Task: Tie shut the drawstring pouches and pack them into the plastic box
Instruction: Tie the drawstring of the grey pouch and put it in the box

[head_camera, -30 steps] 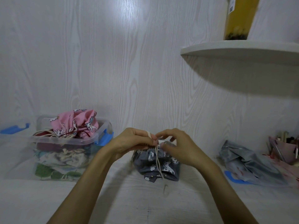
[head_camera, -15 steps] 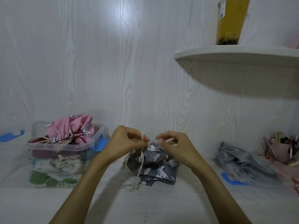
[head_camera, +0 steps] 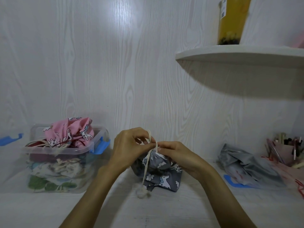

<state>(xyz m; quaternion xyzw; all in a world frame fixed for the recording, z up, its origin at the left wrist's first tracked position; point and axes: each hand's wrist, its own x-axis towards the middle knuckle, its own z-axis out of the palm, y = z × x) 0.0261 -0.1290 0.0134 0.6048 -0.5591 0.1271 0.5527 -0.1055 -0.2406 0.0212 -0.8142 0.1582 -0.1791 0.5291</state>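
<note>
Head view is showing both hands (head_camera: 153, 146) pinching the cream drawstring (head_camera: 146, 163) above the grey pouch (head_camera: 158, 171); slack could be undoing the knot.

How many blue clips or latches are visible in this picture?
3: one on the plastic box's right end, one at the far left edge, one under the grey bag at right. Others may be hidden.
</note>
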